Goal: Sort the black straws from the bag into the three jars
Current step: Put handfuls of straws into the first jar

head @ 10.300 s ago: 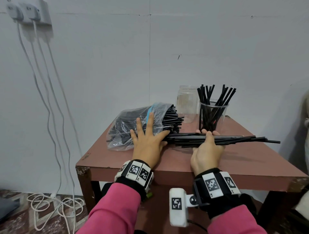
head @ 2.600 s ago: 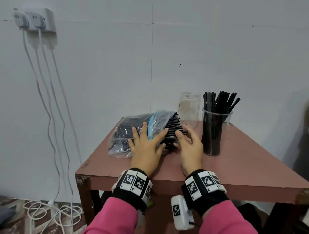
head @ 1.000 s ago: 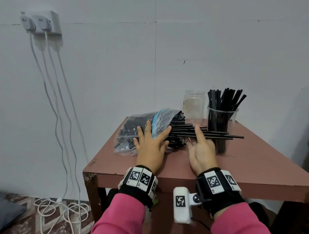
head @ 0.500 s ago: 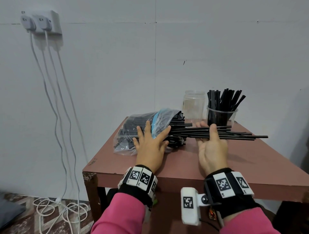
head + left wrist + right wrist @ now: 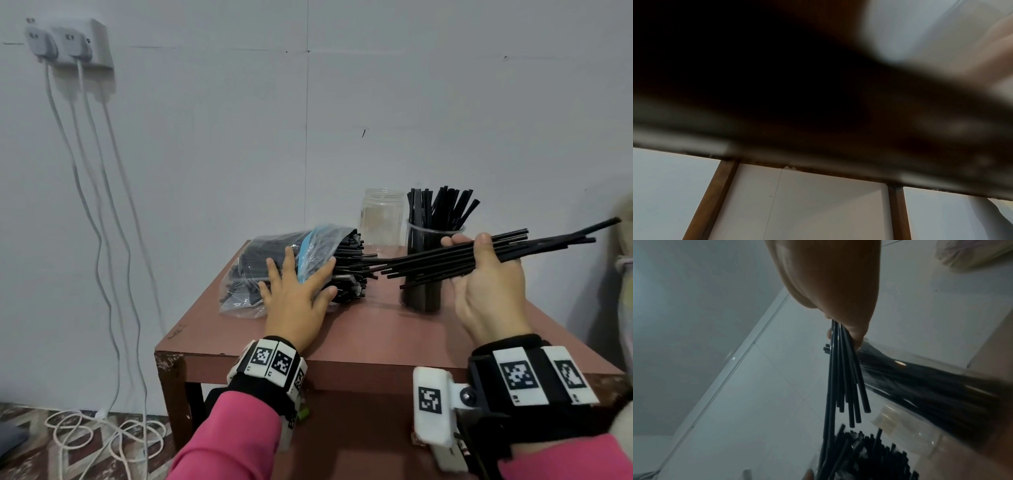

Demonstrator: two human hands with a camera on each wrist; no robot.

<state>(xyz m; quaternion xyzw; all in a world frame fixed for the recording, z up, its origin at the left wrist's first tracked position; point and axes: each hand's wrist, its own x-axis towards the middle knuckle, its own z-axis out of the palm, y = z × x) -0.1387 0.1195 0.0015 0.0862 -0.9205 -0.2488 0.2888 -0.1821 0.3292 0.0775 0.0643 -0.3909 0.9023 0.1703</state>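
A clear plastic bag [image 5: 274, 260] full of black straws lies at the table's back left, its open end facing right. My left hand [image 5: 294, 291] lies flat on the bag with straight, spread fingers. My right hand [image 5: 479, 270] grips a bundle of black straws [image 5: 445, 260], lifted and tilted up to the right, in front of a clear jar full of straws [image 5: 428, 246]. An empty clear jar [image 5: 382, 219] stands behind, by the wall. In the right wrist view the bundle [image 5: 842, 378] hangs from my fingers above the bag's straw ends [image 5: 869, 456]. The left wrist view is dark and blurred.
The brown table [image 5: 376, 339] stands against a grey wall. A wall socket [image 5: 68, 44] with white cables hangs at left, and cables coil on the patterned floor [image 5: 102, 442]. A pale cloth object [image 5: 621, 260] is at the right edge.
My right hand has pulled the bundle of straws out of the bag to the right and raised it, tilting its far end upward. The left hand stays flat on the bag.
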